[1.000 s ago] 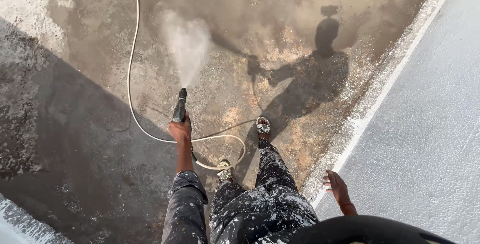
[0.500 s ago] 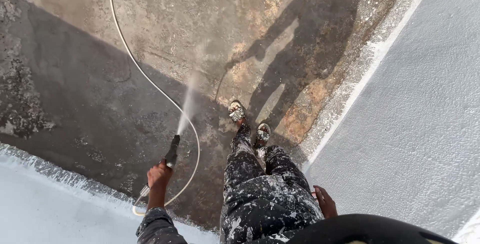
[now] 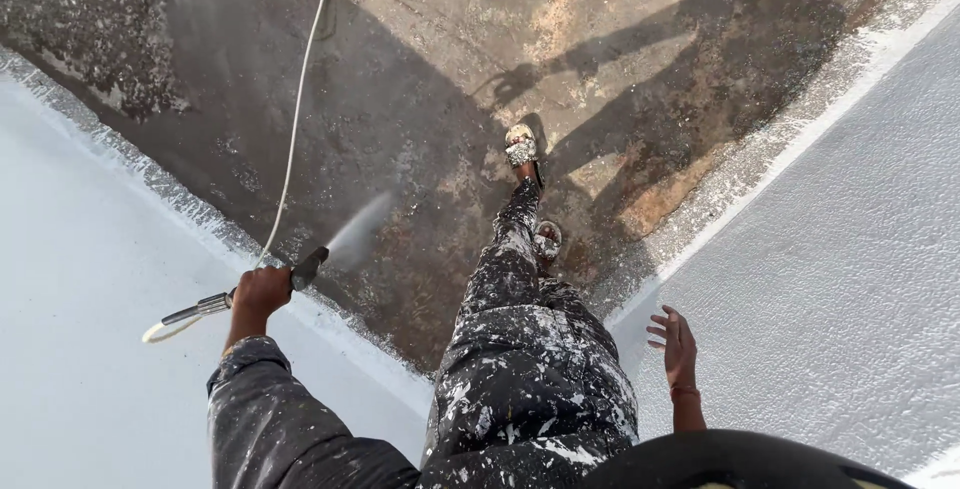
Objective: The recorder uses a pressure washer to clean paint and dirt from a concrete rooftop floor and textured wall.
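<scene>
A person's left hand (image 3: 262, 292) is clenched around a spray gun (image 3: 270, 284), whose dark nozzle points toward 1 o'clock and throws a pale fan of spray (image 3: 360, 229) across the rough, mottled brown floor (image 3: 420, 69). Half a second earlier the gun sat lower in the view and pointed nearly to 12 o'clock; it now lies at 9 o'clock from the person's knees, over the white edge. A thin white hose (image 3: 298, 109) runs from the gun's metal tail up to 12 o'clock, straighter than the loop seen before. The right hand (image 3: 678, 346) hangs empty at 4 o'clock, fingers released and spread, further out from the leg than earlier. Dark trousers (image 3: 530, 369) are thickly flecked with white, as are both sandals (image 3: 522, 146). Smooth white coating (image 3: 90, 349) covers the floor at 8 o'clock; a grainier white band (image 3: 850, 249) fills 3 o'clock. The person's shadow (image 3: 700, 59) stretches toward 1 o'clock.
</scene>
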